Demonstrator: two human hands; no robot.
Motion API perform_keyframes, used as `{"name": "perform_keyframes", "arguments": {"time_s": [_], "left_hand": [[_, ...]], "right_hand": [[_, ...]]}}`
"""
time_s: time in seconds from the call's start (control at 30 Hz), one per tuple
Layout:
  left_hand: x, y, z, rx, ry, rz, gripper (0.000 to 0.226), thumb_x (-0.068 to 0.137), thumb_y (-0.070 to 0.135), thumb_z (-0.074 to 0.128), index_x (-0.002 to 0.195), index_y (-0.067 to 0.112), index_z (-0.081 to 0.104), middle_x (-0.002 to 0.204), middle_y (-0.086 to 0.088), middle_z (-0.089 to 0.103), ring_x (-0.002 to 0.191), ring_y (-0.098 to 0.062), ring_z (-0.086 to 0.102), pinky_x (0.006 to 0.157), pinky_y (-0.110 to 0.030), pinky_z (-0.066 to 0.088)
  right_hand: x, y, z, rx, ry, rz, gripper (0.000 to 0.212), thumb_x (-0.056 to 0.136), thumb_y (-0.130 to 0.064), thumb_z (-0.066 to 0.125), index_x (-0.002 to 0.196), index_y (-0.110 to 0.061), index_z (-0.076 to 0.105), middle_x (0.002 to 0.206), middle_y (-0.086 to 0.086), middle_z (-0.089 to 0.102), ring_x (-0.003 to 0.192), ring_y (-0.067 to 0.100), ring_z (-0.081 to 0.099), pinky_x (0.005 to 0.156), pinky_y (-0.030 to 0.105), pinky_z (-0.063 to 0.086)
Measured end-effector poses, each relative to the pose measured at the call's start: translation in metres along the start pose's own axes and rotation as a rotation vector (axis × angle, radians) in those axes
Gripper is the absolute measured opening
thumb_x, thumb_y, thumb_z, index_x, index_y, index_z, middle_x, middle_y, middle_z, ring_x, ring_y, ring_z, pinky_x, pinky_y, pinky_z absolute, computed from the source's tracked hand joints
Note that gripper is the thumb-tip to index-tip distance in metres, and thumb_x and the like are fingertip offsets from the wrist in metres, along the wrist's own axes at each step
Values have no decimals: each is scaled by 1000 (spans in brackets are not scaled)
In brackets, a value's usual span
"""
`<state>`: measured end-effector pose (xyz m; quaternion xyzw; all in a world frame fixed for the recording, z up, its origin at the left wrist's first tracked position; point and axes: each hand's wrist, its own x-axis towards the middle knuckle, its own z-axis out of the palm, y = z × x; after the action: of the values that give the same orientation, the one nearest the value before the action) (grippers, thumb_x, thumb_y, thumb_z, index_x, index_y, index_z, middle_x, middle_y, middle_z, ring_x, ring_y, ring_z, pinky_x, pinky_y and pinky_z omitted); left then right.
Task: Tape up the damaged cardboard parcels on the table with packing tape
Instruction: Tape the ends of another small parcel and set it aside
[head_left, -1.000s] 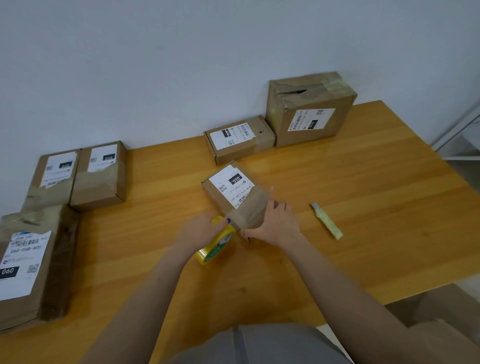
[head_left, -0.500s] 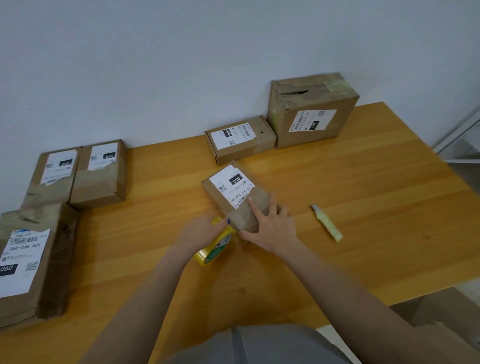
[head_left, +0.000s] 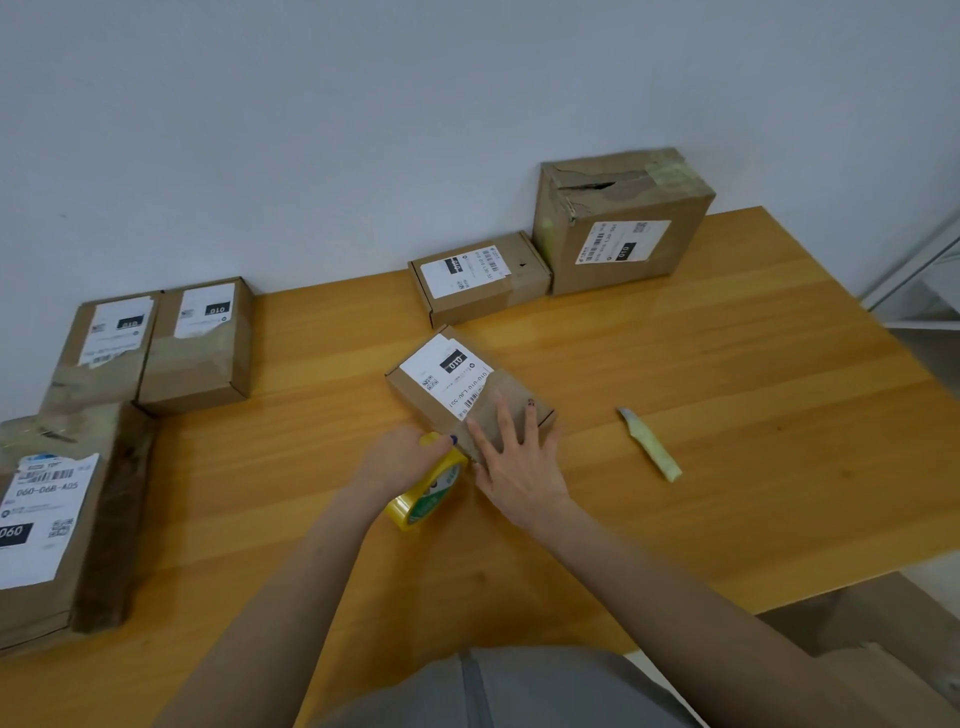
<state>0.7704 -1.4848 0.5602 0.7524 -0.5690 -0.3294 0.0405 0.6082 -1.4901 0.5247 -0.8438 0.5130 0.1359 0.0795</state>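
Note:
A small cardboard parcel (head_left: 447, 371) with a white label lies slantwise in the middle of the wooden table (head_left: 727, 441). My right hand (head_left: 519, 462) lies flat on its near end, fingers straight and spread over the shiny tape there. My left hand (head_left: 400, 462) grips a yellow roll of packing tape (head_left: 431, 493) just left of the parcel's near corner. The roll stands on edge against the table.
A yellow utility knife (head_left: 649, 444) lies to the right of the parcel. A small box (head_left: 478, 275) and a large torn box (head_left: 623, 218) stand at the back wall. Two small boxes (head_left: 156, 343) and a large parcel (head_left: 57, 519) sit at the left.
My right hand has slid forward over the parcel's near end and its fingers have spread flat. My left hand stays on the tape roll.

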Motion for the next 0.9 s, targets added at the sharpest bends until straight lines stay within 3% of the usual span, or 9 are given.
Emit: {"name": "perform_keyframes", "arguments": {"time_s": [0.1, 0.23, 0.4, 0.5, 0.6, 0.73, 0.8, 0.9], "left_hand": [[1, 0, 1, -2, 2, -15, 42, 95, 45, 45, 112, 12, 64, 109, -11, 66, 91, -23, 60, 73, -31, 49], [-1, 0, 0, 36, 9, -18, 44, 95, 48, 43, 110, 12, 64, 107, -10, 66, 87, -22, 57, 69, -29, 46], [-3, -4, 0, 26, 16, -7, 46, 94, 49, 43, 111, 13, 65, 107, -10, 67, 87, -21, 58, 75, -33, 51], [-7, -3, 0, 26, 0, 1, 44, 96, 48, 42, 118, 16, 62, 113, -10, 65, 88, -20, 55, 73, -30, 48], [-10, -2, 1, -6, 15, -20, 42, 97, 45, 41, 118, 14, 61, 117, -11, 63, 98, -25, 58, 72, -29, 42], [-15, 0, 3, -37, 4, -58, 43, 97, 46, 41, 113, 11, 62, 112, -13, 64, 89, -23, 54, 71, -28, 40], [-17, 0, 3, -36, 2, -57, 41, 97, 47, 42, 109, 14, 63, 107, -11, 64, 86, -21, 52, 68, -28, 40], [-20, 0, 5, -23, 17, -66, 38, 96, 48, 42, 97, 15, 61, 91, -6, 59, 82, -21, 53, 62, -28, 40]], "right_hand": [[-5, -5, 0, 32, 4, -25, 60, 104, -41, 23, 151, -34, -13, 156, 16, -25, 141, 54, -5, 102, 56, 36], [-8, -8, -4, 13, -29, -64, 70, 103, -23, 35, 150, -36, -16, 154, 17, -30, 138, 59, -6, 83, 44, 53], [-8, -7, -8, -20, -24, -110, 71, 102, -16, 31, 148, -41, -17, 148, 11, -41, 138, 58, -2, 70, 39, 54], [-5, -3, -4, -53, -4, -136, 67, 104, -24, 28, 146, -42, -20, 143, 10, -43, 138, 59, 2, 65, 38, 53], [-1, -2, 0, -70, -1, -119, 66, 105, -33, 29, 146, -45, -22, 154, 14, -31, 140, 57, 4, 71, 38, 52], [0, 5, -5, -124, 4, -142, 66, 102, -45, 29, 148, -43, -18, 160, 19, -8, 140, 53, 14, 87, 43, 47], [0, 12, -3, -142, 63, -161, 69, 99, -53, 31, 151, -40, -12, 159, 21, 0, 142, 46, 14, 107, 53, 28], [2, 25, 5, 7, 61, 0, 91, 86, -68, 43, 152, -34, -11, 158, 22, -13, 145, 41, -9, 114, 59, 2]]}}
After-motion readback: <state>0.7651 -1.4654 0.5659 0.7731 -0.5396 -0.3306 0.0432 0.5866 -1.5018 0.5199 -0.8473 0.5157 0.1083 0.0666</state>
